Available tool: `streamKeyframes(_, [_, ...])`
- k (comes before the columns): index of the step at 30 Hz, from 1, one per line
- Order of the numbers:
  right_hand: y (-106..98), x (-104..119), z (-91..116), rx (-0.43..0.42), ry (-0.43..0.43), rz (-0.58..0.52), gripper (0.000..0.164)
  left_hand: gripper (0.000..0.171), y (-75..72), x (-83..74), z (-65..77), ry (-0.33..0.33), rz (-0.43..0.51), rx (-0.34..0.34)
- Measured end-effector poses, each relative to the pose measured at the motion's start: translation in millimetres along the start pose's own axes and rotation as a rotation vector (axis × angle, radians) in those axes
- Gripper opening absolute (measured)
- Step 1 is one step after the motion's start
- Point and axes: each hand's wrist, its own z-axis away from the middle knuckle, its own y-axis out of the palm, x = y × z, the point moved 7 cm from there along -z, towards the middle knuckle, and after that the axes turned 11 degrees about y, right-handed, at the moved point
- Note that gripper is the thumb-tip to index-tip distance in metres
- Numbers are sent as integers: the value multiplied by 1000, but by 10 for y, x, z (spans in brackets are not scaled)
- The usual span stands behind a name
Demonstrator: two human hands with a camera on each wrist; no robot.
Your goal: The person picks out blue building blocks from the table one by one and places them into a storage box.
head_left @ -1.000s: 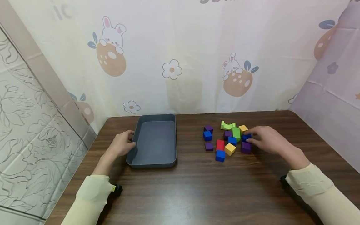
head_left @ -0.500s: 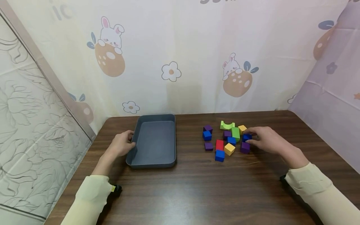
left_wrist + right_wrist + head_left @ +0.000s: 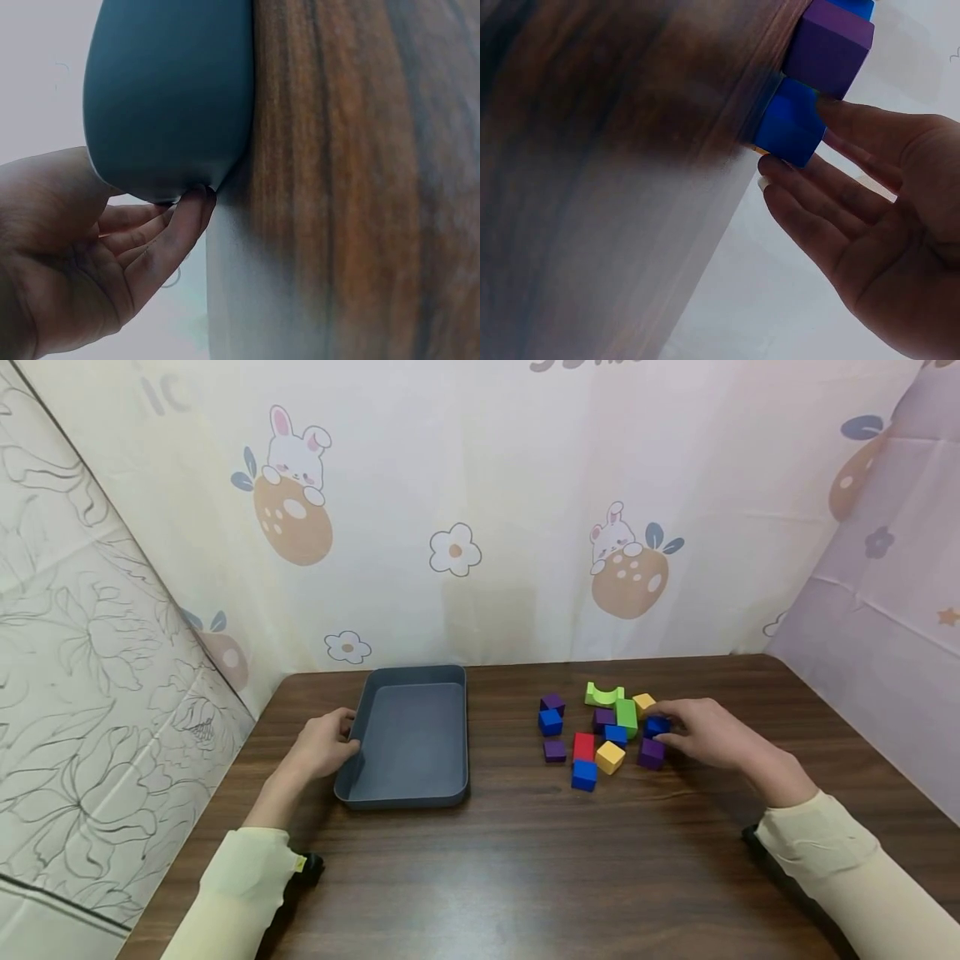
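My left hand (image 3: 322,745) grips the left wall of a dark grey rectangular tray (image 3: 412,739), which holds nothing. In the left wrist view the thumb side goes behind the tray rim and the fingers (image 3: 176,229) press its outer wall. At the right, my right hand (image 3: 701,732) pinches a blue cube (image 3: 789,120) between thumb and fingers at the right edge of a group of toy blocks. That cube stands on or very near the table. Right in front of it is a purple cube (image 3: 652,754), and a yellow block (image 3: 642,704) lies behind, near the fingertips.
Other blocks lie on the brown wooden table (image 3: 480,860): a light green arch (image 3: 604,695), a green block (image 3: 626,716), a red block (image 3: 583,746), a yellow cube (image 3: 611,757), and several blue and purple ones. A patterned curtain (image 3: 525,527) hangs behind the table.
The head view has shifted slightly. Both hands keep their places, the left at the tray and the right at the blue cube.
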Motion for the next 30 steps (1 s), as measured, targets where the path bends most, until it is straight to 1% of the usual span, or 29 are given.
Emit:
streamKeyframes(4, [-15,-8,7,-3,6,1,35,50,-1,0,-3,4,1,-1])
streamKeyframes(12, [-15,-18,13,-4,-7,6,33,50,-1,7,7,4,0,0])
streamKeyframes(23, [-16,-40,14,17,33,22,37,49,-13,-2,15,15,3,-16])
streamKeyframes(30, [-3,-35,17,21,20,33,39,50,-17,-18,28,27,-2,-17])
